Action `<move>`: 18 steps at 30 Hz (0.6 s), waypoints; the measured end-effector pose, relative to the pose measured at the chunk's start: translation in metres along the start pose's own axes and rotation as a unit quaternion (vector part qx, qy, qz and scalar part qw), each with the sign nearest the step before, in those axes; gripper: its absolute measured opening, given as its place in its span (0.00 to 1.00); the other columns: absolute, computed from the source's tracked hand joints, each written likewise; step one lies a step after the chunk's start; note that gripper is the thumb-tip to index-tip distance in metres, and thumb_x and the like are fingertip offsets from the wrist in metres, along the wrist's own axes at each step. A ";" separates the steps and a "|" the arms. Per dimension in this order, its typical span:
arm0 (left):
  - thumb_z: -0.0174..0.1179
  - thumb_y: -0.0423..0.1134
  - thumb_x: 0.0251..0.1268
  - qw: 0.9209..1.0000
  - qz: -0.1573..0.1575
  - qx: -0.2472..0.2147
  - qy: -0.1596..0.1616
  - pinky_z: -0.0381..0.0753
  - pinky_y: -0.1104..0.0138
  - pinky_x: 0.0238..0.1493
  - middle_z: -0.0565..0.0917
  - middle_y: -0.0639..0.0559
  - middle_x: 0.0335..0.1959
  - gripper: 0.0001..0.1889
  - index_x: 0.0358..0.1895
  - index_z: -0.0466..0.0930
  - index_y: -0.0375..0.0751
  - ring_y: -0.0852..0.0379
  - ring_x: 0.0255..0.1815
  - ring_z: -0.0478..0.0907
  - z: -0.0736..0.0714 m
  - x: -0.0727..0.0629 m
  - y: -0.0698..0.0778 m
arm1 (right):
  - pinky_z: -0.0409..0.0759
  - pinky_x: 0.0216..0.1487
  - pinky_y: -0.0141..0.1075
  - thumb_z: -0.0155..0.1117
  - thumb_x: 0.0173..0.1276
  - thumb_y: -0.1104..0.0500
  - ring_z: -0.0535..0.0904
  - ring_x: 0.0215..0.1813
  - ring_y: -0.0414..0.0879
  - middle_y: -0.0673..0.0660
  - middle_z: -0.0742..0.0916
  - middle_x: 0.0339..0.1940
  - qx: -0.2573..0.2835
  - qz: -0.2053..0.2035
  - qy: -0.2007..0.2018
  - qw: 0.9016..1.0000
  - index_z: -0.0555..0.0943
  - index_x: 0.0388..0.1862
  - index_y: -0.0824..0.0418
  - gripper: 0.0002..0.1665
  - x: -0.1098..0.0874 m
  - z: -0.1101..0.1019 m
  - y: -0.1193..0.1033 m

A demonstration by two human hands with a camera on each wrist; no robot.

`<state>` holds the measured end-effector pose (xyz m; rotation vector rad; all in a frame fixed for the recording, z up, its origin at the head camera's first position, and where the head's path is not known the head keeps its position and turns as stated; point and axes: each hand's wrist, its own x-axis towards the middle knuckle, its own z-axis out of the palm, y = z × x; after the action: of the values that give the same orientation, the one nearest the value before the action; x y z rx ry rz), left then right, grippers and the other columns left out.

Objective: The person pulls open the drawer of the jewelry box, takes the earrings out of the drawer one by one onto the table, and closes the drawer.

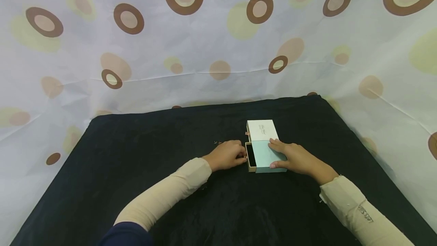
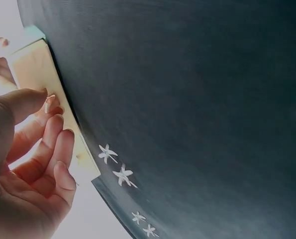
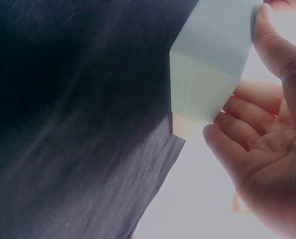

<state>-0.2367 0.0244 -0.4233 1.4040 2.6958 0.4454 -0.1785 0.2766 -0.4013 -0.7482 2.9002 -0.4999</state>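
Note:
A pale teal box (image 1: 267, 154) with a sliding drawer lies on the dark cloth, its drawer (image 1: 251, 157) partly out on the left and showing a black inside. My left hand (image 1: 228, 155) is at the drawer's end, and in the left wrist view its thumb and forefinger pinch a small ribbon tab (image 2: 50, 103). On the opposite side, my right hand (image 1: 296, 157) holds the teal box, thumb near its front edge and fingers toward its back edge. Directly behind sits a white box (image 1: 262, 129) with small printing and its own ribbon tab (image 1: 247, 133).
A black cloth (image 1: 153, 139) covers the table, with small light star-shaped marks (image 2: 123, 174) on it near the left hand. Behind hangs a white curtain (image 1: 146, 56) patterned with brown and yellow-green circles.

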 end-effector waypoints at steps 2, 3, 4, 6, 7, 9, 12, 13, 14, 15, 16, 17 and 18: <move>0.61 0.44 0.67 1.000 0.001 0.001 -0.001 0.68 0.74 0.32 0.76 0.56 0.31 0.07 0.38 0.85 0.48 0.65 0.29 0.69 0.000 0.002 0.002 | 0.71 0.60 0.54 0.70 0.58 0.47 0.65 0.69 0.63 0.69 0.68 0.69 -0.001 -0.001 0.000 1.000 0.69 0.66 0.72 0.45 0.000 0.000 0.000; 0.61 0.44 0.66 1.000 0.002 0.002 -0.002 0.68 0.75 0.31 0.76 0.56 0.31 0.07 0.38 0.85 0.48 0.65 0.29 0.69 0.001 0.003 0.003 | 0.71 0.60 0.54 0.69 0.58 0.47 0.65 0.68 0.64 0.69 0.68 0.69 -0.002 -0.002 0.001 1.000 0.69 0.66 0.72 0.45 0.000 0.000 0.000; 0.61 0.44 0.67 1.000 0.002 0.003 -0.002 0.68 0.75 0.31 0.76 0.56 0.31 0.07 0.39 0.86 0.48 0.65 0.29 0.69 0.001 0.004 0.004 | 0.71 0.60 0.54 0.69 0.58 0.46 0.66 0.68 0.64 0.70 0.68 0.69 -0.002 -0.002 0.001 1.000 0.69 0.66 0.72 0.44 0.000 0.000 0.000; 0.61 0.44 0.66 1.000 0.003 0.006 -0.002 0.68 0.75 0.30 0.77 0.56 0.31 0.07 0.39 0.86 0.48 0.65 0.29 0.69 0.002 0.007 0.005 | 0.71 0.59 0.54 0.69 0.58 0.46 0.66 0.68 0.64 0.70 0.68 0.69 -0.002 -0.003 0.000 1.000 0.69 0.66 0.72 0.44 0.000 0.000 0.000; 0.61 0.45 0.66 1.000 0.002 0.007 -0.002 0.68 0.75 0.30 0.77 0.56 0.31 0.07 0.39 0.86 0.48 0.65 0.29 0.70 0.002 0.008 0.006 | 0.71 0.59 0.54 0.69 0.58 0.47 0.66 0.68 0.63 0.70 0.68 0.69 -0.002 -0.003 0.000 1.000 0.69 0.66 0.72 0.44 0.000 0.000 0.000; 0.61 0.45 0.66 1.000 0.001 0.010 -0.005 0.68 0.75 0.30 0.77 0.56 0.32 0.07 0.39 0.86 0.48 0.65 0.30 0.70 0.004 0.010 0.008 | 0.72 0.59 0.54 0.70 0.58 0.47 0.66 0.68 0.63 0.70 0.68 0.69 -0.003 -0.004 0.000 1.000 0.69 0.66 0.73 0.44 0.000 0.000 0.000; 0.61 0.45 0.66 1.000 0.000 0.015 -0.006 0.68 0.75 0.31 0.78 0.56 0.32 0.08 0.39 0.86 0.47 0.65 0.30 0.71 0.005 0.014 0.010 | 0.72 0.59 0.53 0.70 0.58 0.48 0.67 0.68 0.63 0.70 0.68 0.69 -0.004 -0.004 0.000 1.000 0.68 0.66 0.73 0.44 0.000 0.000 0.001; 0.61 0.45 0.66 1.000 0.001 0.017 -0.006 0.68 0.75 0.31 0.78 0.56 0.32 0.08 0.39 0.86 0.47 0.65 0.30 0.71 0.005 0.015 0.011 | 0.72 0.59 0.53 0.70 0.58 0.48 0.66 0.68 0.63 0.69 0.68 0.69 -0.003 -0.004 0.000 1.000 0.68 0.66 0.73 0.44 0.000 0.000 0.001; 0.61 0.45 0.66 1.000 0.002 0.019 -0.006 0.68 0.75 0.31 0.78 0.56 0.32 0.08 0.38 0.86 0.47 0.65 0.30 0.71 0.006 0.015 0.011 | 0.72 0.59 0.53 0.70 0.58 0.48 0.66 0.68 0.63 0.69 0.68 0.69 -0.004 -0.004 0.000 1.000 0.68 0.66 0.72 0.44 0.000 0.001 0.001; 0.61 0.45 0.66 1.000 0.003 0.020 -0.004 0.68 0.75 0.31 0.78 0.56 0.32 0.08 0.38 0.86 0.48 0.66 0.30 0.71 0.007 0.016 0.012 | 0.72 0.59 0.53 0.70 0.58 0.48 0.66 0.68 0.63 0.69 0.68 0.69 -0.003 -0.004 0.000 1.000 0.68 0.66 0.73 0.44 0.000 0.001 0.002; 0.61 0.45 0.66 1.000 0.005 0.021 -0.003 0.68 0.75 0.31 0.78 0.56 0.32 0.08 0.38 0.86 0.48 0.66 0.30 0.71 0.007 0.017 0.012 | 0.72 0.59 0.53 0.70 0.58 0.48 0.66 0.68 0.63 0.69 0.67 0.70 -0.003 -0.003 -0.001 1.000 0.68 0.66 0.73 0.44 0.000 0.001 0.001; 0.61 0.45 0.66 1.000 0.006 0.021 -0.002 0.68 0.75 0.31 0.78 0.56 0.32 0.08 0.38 0.86 0.48 0.66 0.30 0.71 0.008 0.017 0.012 | 0.71 0.59 0.53 0.70 0.58 0.49 0.66 0.68 0.63 0.69 0.67 0.70 -0.003 -0.003 -0.001 1.000 0.68 0.66 0.73 0.44 0.000 0.001 0.001; 0.61 0.45 0.66 1.000 0.007 0.021 0.000 0.68 0.75 0.31 0.78 0.56 0.32 0.08 0.38 0.86 0.48 0.66 0.30 0.71 0.008 0.017 0.012 | 0.71 0.59 0.53 0.70 0.58 0.49 0.66 0.68 0.63 0.69 0.67 0.70 -0.003 -0.003 -0.001 1.000 0.68 0.66 0.73 0.44 0.000 0.001 0.001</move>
<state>-0.2352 0.0468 -0.4263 1.4340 2.7120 0.3908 -0.1786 0.2775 -0.4022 -0.7573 2.8995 -0.4917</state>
